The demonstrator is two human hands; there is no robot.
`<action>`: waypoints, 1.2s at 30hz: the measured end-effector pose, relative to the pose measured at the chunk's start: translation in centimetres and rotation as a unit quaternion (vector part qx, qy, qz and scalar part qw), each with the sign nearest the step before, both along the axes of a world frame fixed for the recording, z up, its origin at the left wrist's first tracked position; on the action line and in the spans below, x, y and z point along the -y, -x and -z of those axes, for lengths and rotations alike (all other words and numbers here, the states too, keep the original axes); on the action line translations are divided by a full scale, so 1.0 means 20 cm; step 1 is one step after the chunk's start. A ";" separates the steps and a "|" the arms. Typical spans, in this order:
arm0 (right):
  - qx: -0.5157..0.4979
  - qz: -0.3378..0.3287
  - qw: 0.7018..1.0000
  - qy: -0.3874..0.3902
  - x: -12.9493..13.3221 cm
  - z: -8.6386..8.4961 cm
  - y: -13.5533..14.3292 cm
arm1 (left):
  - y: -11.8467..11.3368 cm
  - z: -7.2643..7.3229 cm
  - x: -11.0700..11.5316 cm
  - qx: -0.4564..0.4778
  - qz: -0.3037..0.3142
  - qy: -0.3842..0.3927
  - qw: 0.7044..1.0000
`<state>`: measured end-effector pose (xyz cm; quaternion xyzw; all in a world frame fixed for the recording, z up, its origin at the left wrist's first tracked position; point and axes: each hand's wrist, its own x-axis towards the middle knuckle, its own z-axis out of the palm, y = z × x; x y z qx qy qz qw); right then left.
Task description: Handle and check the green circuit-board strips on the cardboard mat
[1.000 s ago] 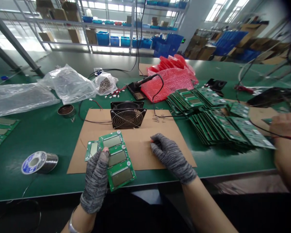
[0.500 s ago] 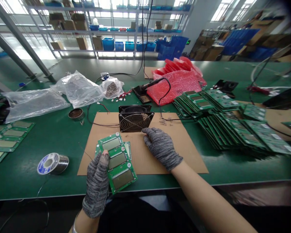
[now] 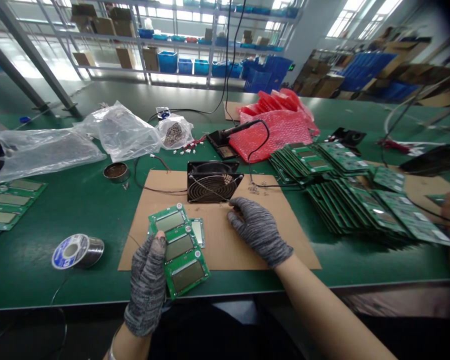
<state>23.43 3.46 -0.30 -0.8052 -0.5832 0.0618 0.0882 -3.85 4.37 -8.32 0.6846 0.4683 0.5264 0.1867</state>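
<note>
My left hand (image 3: 146, 285) is closed around the left edge of a board (image 3: 178, 250), thumb on its face, fingers out of sight behind; the board sits tilted above the near-left part of the cardboard (image 3: 240, 252), its three screens turned up toward me. Over the last second the right hand (image 3: 257, 230) has shifted up from the open cardboard to the foot of the fan (image 3: 213, 187), and in the last half second it has barely moved. Its fingers are half curled, with a small gap at the thumb; I can't tell whether anything is pinched there, or whether the fingertips touch the fan. A second board (image 3: 198, 232), mostly covered by the one I hold, now shows on the right side where it had shown on the left; I take that as the held board having slid left across it. As I judge it, the right hand is busy away from the board, which the left simply keeps steady. Loose metal bits (image 3: 258, 188) lie just right of the fan, and the iron (image 3: 240, 128) rests in its stand beyond, apart from both hands.
</note>
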 end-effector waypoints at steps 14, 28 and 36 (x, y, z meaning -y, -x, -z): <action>0.029 -0.024 0.999 0.012 -0.04 0.02 0.04 | 0.01 -0.06 -0.02 0.069 0.029 0.083 0.994; -0.083 -0.069 0.993 -0.039 0.00 0.06 -0.04 | 0.00 -0.05 -0.01 -0.026 0.037 -0.032 0.998; -0.292 -0.056 0.946 -0.129 0.26 -0.07 0.08 | -0.06 -0.19 -0.01 -0.144 0.024 -0.190 0.971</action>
